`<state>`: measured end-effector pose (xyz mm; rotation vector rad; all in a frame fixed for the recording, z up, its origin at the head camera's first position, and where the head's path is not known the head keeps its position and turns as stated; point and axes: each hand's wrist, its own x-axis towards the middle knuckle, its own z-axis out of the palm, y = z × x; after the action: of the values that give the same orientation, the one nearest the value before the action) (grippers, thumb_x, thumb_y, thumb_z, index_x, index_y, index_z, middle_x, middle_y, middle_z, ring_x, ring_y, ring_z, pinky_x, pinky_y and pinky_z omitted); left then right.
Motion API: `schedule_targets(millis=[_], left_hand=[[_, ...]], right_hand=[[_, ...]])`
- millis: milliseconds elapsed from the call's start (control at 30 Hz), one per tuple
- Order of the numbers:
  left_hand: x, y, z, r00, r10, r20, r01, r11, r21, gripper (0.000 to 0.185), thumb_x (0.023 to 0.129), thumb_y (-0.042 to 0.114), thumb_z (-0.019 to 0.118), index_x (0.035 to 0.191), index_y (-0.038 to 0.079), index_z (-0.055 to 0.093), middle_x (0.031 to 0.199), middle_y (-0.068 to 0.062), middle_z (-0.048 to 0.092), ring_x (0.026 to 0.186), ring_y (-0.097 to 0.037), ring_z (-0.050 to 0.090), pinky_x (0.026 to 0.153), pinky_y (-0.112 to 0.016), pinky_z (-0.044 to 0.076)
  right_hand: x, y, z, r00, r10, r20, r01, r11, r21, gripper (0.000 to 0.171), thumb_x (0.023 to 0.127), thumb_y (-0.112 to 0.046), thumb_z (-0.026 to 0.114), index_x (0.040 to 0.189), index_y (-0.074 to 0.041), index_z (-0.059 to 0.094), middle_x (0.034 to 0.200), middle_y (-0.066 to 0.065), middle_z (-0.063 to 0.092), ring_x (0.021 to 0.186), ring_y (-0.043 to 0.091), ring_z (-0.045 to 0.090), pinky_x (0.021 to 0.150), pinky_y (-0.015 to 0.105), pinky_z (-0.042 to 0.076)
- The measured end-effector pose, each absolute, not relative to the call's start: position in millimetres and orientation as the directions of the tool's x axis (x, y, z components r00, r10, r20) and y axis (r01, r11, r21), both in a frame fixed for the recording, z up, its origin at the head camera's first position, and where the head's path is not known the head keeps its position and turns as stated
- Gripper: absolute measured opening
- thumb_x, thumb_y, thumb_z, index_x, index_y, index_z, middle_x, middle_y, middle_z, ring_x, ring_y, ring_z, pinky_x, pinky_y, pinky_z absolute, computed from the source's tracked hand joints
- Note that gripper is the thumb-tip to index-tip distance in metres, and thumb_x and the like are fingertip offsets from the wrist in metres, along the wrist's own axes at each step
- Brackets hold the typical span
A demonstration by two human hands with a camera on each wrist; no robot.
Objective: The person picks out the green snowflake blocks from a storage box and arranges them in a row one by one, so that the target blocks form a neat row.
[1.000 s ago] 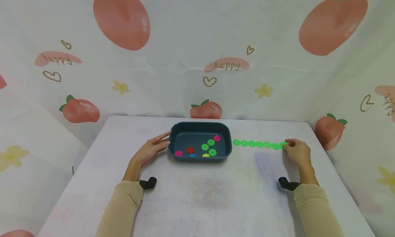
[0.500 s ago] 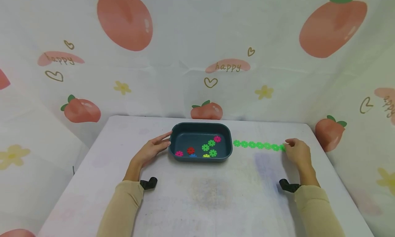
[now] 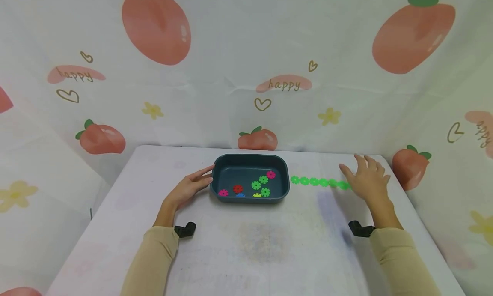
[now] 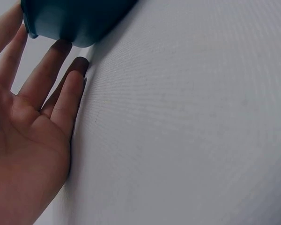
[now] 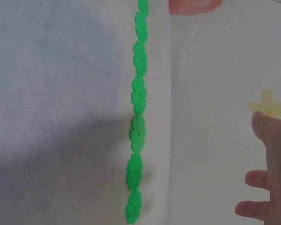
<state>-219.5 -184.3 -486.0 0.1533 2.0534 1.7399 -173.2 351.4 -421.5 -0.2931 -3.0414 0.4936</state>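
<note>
A dark teal tray (image 3: 250, 200) stands at the back middle of the table in the head view. My left hand (image 3: 185, 189) lies at its left end, fairly straight fingertips touching the wall; the left wrist view shows the tray's side (image 4: 75, 23) against them. To the right of the tray runs a row of green notched plastic discs (image 3: 323, 183), lying edge to edge. Above the row's right end my right hand (image 3: 367, 180) is raised with fingers spread, holding nothing. In the right wrist view the green discs (image 5: 138, 93) lie apart from the hand (image 5: 276, 168).
Loose discs lie in the tray: several green ones (image 3: 256, 185), pink ones (image 3: 271, 174), a red one (image 3: 237, 188), and partly hidden blue (image 3: 240, 195) and yellow (image 3: 257, 195) ones. A printed cloth backdrop (image 3: 215, 52) rises behind the white table (image 3: 262, 261).
My right hand has let go of the end green disc, lifted away from the row and spread its fingers. The left hand stays at the tray.
</note>
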Motion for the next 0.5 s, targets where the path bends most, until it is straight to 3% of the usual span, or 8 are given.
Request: schedule_targets(millis=[233,500], left_hand=[[-219.5,-184.4,-486.5,-0.893,0.376,-0.247,-0.185,0.195,0.963,0.062,0.087,0.040,0.068,0.143,0.034,0.043,0.147,0.001,0.047,0.140,-0.016,0.039,0.118,-0.042,0.029],[-218.4,-184.2,-485.6,-0.893,0.379,-0.241,-0.177,0.196,0.964,0.063,0.087,0.041,0.068,0.144,0.034,0.042,0.148,-0.001,0.046,0.141,-0.017,0.038,0.118,-0.043,0.029]], right_hand=[[-175.8,334.1,-418.5,-0.990,0.137,0.044,0.121,0.959,-0.257,0.090,0.091,-0.073,0.023,0.155,-0.011,0.006,0.155,0.034,-0.002,0.138,0.062,-0.008,0.095,0.085,-0.003],[-175.6,313.0,-418.0,-0.997,0.056,0.058,0.043,0.975,-0.217,0.089,0.091,-0.073,0.027,0.155,-0.015,0.008,0.157,0.029,-0.006,0.139,0.060,-0.010,0.097,0.083,-0.008]])
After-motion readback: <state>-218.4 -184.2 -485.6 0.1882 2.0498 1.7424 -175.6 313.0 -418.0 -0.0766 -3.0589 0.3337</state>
